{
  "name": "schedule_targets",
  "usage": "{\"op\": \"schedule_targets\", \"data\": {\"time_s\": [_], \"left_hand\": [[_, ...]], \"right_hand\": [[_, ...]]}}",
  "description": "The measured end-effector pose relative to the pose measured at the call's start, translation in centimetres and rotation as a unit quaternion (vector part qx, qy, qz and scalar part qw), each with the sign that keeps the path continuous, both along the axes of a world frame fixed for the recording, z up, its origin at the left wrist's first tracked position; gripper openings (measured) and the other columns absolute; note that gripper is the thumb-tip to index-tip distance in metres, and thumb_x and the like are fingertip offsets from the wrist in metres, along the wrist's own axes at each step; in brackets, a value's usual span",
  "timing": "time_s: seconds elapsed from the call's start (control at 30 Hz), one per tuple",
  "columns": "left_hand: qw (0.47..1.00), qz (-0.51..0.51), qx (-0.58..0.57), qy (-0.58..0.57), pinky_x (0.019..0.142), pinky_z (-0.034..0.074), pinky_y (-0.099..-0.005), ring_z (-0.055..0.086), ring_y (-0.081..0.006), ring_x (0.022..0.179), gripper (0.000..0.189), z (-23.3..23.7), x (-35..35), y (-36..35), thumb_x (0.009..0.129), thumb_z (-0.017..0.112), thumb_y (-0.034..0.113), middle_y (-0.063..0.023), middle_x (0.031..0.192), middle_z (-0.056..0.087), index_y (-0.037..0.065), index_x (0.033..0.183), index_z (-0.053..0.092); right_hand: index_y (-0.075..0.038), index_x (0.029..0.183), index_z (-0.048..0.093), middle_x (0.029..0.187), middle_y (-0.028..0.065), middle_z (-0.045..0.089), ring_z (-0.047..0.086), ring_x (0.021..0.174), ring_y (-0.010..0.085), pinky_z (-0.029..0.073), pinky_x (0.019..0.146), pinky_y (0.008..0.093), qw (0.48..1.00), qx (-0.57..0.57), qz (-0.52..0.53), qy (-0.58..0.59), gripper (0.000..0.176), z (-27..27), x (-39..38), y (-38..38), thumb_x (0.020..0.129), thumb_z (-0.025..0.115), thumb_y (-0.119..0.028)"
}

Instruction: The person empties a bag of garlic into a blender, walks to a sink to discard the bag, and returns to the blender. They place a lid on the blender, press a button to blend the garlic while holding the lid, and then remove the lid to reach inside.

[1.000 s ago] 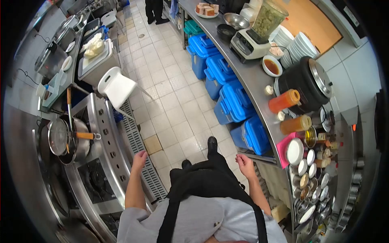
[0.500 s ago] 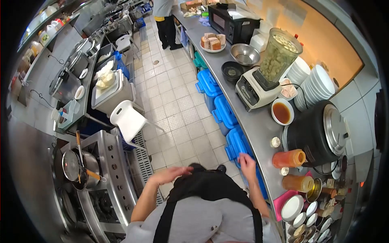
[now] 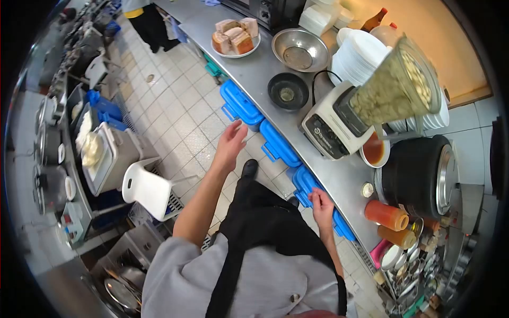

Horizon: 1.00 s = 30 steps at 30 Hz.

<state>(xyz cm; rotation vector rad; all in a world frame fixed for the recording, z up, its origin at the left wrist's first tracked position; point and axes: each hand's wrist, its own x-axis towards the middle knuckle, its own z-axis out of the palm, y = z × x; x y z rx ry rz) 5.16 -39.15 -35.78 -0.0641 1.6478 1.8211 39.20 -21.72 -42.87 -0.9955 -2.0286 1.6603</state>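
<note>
As both hands [image 3: 230,146] [image 3: 321,209] hover, the microwave [image 3: 271,11] is cropped

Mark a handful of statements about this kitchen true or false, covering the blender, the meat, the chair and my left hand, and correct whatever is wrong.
1. The blender stands on the metal counter. True.
2. Its jug is empty. False: it is filled with greenish chunks.
3. The plate holds blocks of meat. True.
4. Your left hand is touching the blender. False: it is in the air, away from it.
5. The chair is black. False: it is white.
</note>
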Motion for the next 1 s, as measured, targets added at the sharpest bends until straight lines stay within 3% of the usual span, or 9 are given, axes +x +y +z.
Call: {"op": "schedule_targets", "data": {"time_s": [0.17, 0.3, 0.37, 0.43, 0.57, 0.6, 0.73, 0.83, 1.0], "left_hand": [[0.998, -0.005, 0.031, -0.055, 0.103, 0.044, -0.0405, 0.054, -0.0201, 0.118, 0.083, -2.6, -8.4, 9.8, 0.091, 0.076, 0.040, -0.0082, 0.129, 0.056, 0.001, 0.152, 0.034], [0.988, -0.073, 0.055, -0.127, 0.101, 0.046, -0.0399, 0.053, -0.0212, 0.120, 0.087, -5.8, -11.0, 14.4, 0.088, 0.080, 0.037, -0.0102, 0.136, 0.051, 0.001, 0.152, 0.033], [0.984, -0.086, 0.026, -0.151, 0.100, 0.047, -0.0404, 0.055, -0.0217, 0.117, 0.086, -4.7, -11.2, 15.6, 0.087, 0.081, 0.035, -0.0102, 0.134, 0.053, 0.001, 0.151, 0.034], [0.982, -0.086, -0.010, -0.170, 0.100, 0.048, -0.0409, 0.057, -0.0222, 0.114, 0.085, -4.6, -11.3, 16.1, 0.087, 0.081, 0.033, -0.0103, 0.132, 0.055, 0.001, 0.150, 0.034], [0.976, -0.154, 0.063, -0.141, 0.098, 0.050, -0.0441, 0.061, -0.0234, 0.112, 0.074, -4.3, -12.5, 17.3, 0.085, 0.078, 0.022, -0.0097, 0.124, 0.061, 0.002, 0.145, 0.041], [0.969, -0.185, 0.089, -0.139, 0.095, 0.051, -0.0446, 0.061, -0.0237, 0.113, 0.069, -4.1, -12.6, 17.2, 0.084, 0.076, 0.018, -0.0096, 0.122, 0.063, 0.001, 0.143, 0.044], [0.972, -0.165, 0.053, -0.157, 0.090, 0.054, -0.0425, 0.065, -0.0207, 0.103, 0.052, -4.3, -12.9, 14.8, 0.083, 0.064, 0.005, -0.0064, 0.115, 0.065, 0.004, 0.134, 0.051], [0.975, -0.138, 0.078, -0.159, 0.086, 0.055, -0.0364, 0.065, -0.0185, 0.096, 0.055, 0.3, -12.2, 9.7, 0.082, 0.062, -0.001, -0.0063, 0.112, 0.065, 0.004, 0.136, 0.051], [0.978, -0.111, 0.154, -0.092, 0.083, 0.053, -0.0299, 0.063, -0.0140, 0.097, 0.059, 7.9, -9.3, 5.0, 0.083, 0.062, -0.002, -0.0054, 0.121, 0.060, 0.003, 0.141, 0.048]], "right_hand": [[0.003, 0.114, 0.069, 0.091, 0.0097, 0.073, 0.070, 0.084, 0.0155, 0.056, 0.079, 0.0283, 0.996, 0.011, -0.066, -0.066, 0.019, 3.8, -3.6, -4.3, 0.100, 0.060, -0.007], [0.002, 0.112, 0.070, 0.089, 0.0113, 0.074, 0.071, 0.083, 0.0177, 0.057, 0.079, 0.0299, 0.987, 0.040, -0.123, -0.091, 0.018, 5.3, -4.4, -5.3, 0.099, 0.061, -0.005], [0.004, 0.115, 0.067, 0.093, 0.0085, 0.072, 0.070, 0.087, 0.0152, 0.057, 0.083, 0.0287, 0.985, 0.038, -0.131, -0.103, 0.020, 6.3, -4.5, -5.3, 0.102, 0.060, -0.008], [0.003, 0.116, 0.067, 0.093, 0.0082, 0.071, 0.069, 0.085, 0.0149, 0.057, 0.081, 0.0282, 0.982, -0.031, -0.181, -0.052, 0.021, 7.0, -5.0, -5.4, 0.102, 0.060, -0.011], [0.003, 0.118, 0.065, 0.096, 0.0092, 0.072, 0.069, 0.088, 0.0148, 0.057, 0.079, 0.0287, 0.980, -0.100, -0.172, 0.021, 0.022, 7.3, -7.1, -4.8, 0.101, 0.060, -0.009], [0.003, 0.126, 0.061, 0.103, 0.0097, 0.071, 0.069, 0.091, 0.0157, 0.057, 0.079, 0.0285, 0.986, -0.096, -0.136, 0.017, 0.027, 7.4, -7.7, -4.3, 0.101, 0.061, -0.008], [-0.001, 0.138, 0.052, 0.119, 0.0116, 0.065, 0.068, 0.095, 0.0175, 0.059, 0.079, 0.0303, 0.990, -0.123, -0.060, 0.029, 0.040, 9.8, -11.2, -2.1, 0.100, 0.062, -0.007], [-0.005, 0.149, 0.041, 0.132, 0.0141, 0.056, 0.064, 0.111, 0.0207, 0.060, 0.080, 0.0339, 0.984, -0.151, -0.010, 0.089, 0.054, 10.6, -14.0, 0.0, 0.099, 0.062, -0.007], [-0.011, 0.160, 0.019, 0.151, 0.0184, 0.040, 0.060, 0.120, 0.0262, 0.060, 0.084, 0.0371, 0.967, -0.205, 0.058, 0.142, 0.072, 13.3, -20.6, 1.9, 0.101, 0.060, -0.019]]}}
